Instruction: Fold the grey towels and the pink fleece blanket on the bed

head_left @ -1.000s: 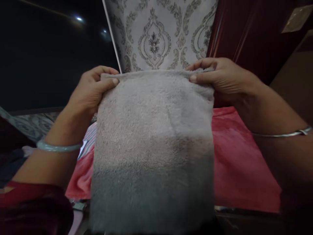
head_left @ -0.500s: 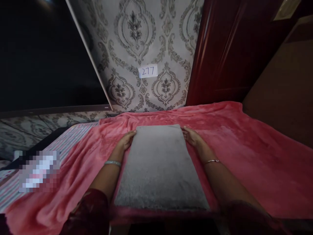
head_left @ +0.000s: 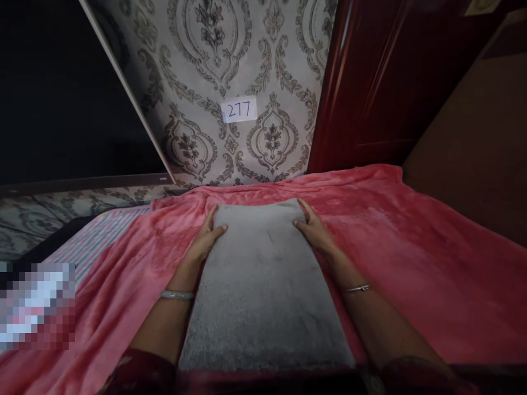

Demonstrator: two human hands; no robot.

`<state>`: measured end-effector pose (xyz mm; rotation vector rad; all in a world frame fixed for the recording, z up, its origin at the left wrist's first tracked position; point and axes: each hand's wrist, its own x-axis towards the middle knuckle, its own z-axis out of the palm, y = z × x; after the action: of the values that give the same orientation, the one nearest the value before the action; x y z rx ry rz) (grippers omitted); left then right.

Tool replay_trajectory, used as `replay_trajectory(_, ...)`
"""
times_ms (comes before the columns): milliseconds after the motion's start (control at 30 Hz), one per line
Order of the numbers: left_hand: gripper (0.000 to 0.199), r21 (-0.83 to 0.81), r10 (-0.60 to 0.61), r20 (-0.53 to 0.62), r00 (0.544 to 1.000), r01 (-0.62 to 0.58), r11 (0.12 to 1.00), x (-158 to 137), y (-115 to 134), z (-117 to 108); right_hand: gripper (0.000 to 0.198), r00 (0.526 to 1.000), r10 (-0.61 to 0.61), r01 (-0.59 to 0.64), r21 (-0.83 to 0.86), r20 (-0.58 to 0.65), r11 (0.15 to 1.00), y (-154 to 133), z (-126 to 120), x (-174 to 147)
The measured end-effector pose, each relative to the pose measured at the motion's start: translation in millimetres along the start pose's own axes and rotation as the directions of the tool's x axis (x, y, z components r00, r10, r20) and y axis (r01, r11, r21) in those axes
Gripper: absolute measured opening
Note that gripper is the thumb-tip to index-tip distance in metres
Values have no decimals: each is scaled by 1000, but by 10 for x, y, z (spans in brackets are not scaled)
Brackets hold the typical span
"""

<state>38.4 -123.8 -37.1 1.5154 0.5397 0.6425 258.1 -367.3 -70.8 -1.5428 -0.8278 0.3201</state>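
Note:
A grey folded cloth (head_left: 267,285), perhaps a towel, lies lengthwise in front of me, its near edge by the front of the pink blanket (head_left: 411,263). My left hand (head_left: 208,236) grips its far left side, thumb on top and fingers down along the edge. At the far right corner my right hand (head_left: 313,227) holds it the same way, with the thumb on the upper face. The far edge sags slightly between both hands. Whatever fingers go under the cloth are hidden.
Behind the blanket rises a patterned wall with a paper label (head_left: 239,109) reading 277. A dark screen (head_left: 74,99) stands at the left, above a striped cloth (head_left: 102,230). A dark red wooden panel (head_left: 370,82) is at the back right. A blurred patch covers something at lower left.
My thumbs have come over onto the cloth's top face, and its far edge now bows between my hands. The camera view has shifted slightly.

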Motion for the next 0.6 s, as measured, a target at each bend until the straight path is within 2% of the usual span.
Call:
replay_trajectory(67,94,-38,30,-21,999,-31,999,15,43,15,89,999,-9,12,88,-39,996,-47,37,29)
replay_trajectory(133,92,-82,16,-49,999,-20,996,54,25,7,88,995,32,-21,108,-95,994,-43,70,69)
replay_trajectory(233,88,-111,-109,-59,992,102,989,113,-103,-60,81,974,176,-168,67,-145,984,53,92,99)
replay_trajectory(300,88,-124,-177,-48,983,170,978,130,-195,-126,75,959,252,-242,84,-127,967,128,82,91)
replay_trajectory(400,87,-148,-181,-52,982,172,974,130,-254,-174,70,957,272,-259,133,-100,957,172,60,73)
replay_trajectory(600,75,-80,-169,-160,973,158,984,81,-130,-30,67,952,292,-280,127,-94,952,10,93,-17)
